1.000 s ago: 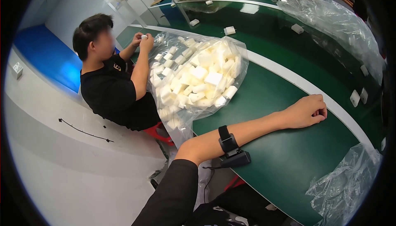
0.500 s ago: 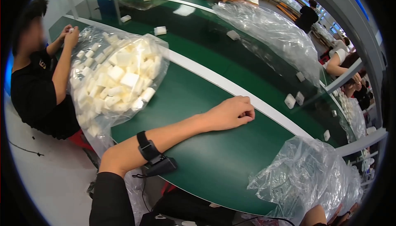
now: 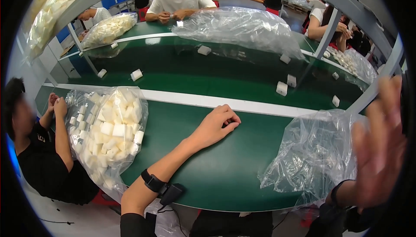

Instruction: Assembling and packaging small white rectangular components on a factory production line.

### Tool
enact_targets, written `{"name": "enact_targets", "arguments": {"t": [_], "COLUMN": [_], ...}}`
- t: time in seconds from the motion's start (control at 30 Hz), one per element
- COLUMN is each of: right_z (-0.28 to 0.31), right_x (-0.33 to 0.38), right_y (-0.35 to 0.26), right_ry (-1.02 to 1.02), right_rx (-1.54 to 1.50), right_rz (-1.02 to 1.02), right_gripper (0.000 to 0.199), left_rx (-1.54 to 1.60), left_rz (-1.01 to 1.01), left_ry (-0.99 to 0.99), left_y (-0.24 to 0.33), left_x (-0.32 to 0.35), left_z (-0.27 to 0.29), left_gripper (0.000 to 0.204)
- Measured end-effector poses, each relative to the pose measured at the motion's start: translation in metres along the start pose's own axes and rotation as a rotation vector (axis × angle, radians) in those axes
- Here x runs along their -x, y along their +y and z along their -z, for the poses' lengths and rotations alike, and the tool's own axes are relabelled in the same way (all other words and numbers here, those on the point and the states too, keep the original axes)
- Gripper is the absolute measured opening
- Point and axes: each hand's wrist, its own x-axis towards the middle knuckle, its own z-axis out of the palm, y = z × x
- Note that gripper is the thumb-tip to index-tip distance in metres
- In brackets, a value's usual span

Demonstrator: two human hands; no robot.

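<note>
My left hand [image 3: 215, 125] rests on the green tabletop [image 3: 190, 178] near the white divider strip. Its fingers are curled closed, and nothing shows in them. A black strap with a small black box is round my left forearm. At the far right my right hand [image 3: 381, 144] is raised, blurred, with its fingers stretched out and holding nothing. Behind it lies a crumpled clear plastic bag [image 3: 310, 154] on the tabletop's right end. Left of my left hand stands a clear bag of white and cream blocks [image 3: 115, 128].
Beyond the white strip [image 3: 186, 97], a dark green belt carries scattered white blocks [image 3: 281, 88]. A co-worker in black [image 3: 52, 163] sits at my left, hands together. Across the belt, a person in white [image 3: 182, 0] sits behind a large clear bag [image 3: 238, 27]. Grey frame bars arch overhead.
The view has swung round and levelled. My right hand has risen from the lower right edge to beside the crumpled bag. My left hand stays curled on the tabletop.
</note>
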Motion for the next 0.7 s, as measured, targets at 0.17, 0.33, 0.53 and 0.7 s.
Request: {"name": "enact_targets", "arguments": {"t": [0.17, 0.33, 0.53, 0.7], "right_z": [0.01, 0.01, 0.019, 0.03], "right_x": [0.027, 0.038, 0.04, 0.035], "right_y": [0.043, 0.045, 0.043, 0.042], "right_ry": [-0.134, -0.078, -0.033, -0.031], "right_rx": [-0.209, -0.208, -0.142, -0.098], "right_rz": [-0.205, -0.194, -0.15, -0.106], "right_gripper": [0.046, 0.046, 0.046, 0.046], "left_rx": [-0.001, -0.002, -0.021, -0.006], "left_rz": [0.015, -0.031, 0.037, 0.064], "left_ry": [-0.048, -0.007, -0.012, -0.03], "left_y": [-0.012, -0.008, -0.005, 0.002], "left_x": [-0.002, -0.005, 0.001, -0.002], "left_z": [-0.005, -0.001, 0.002, -0.002], "left_gripper": [0.009, 0.009, 0.008, 0.008]}}
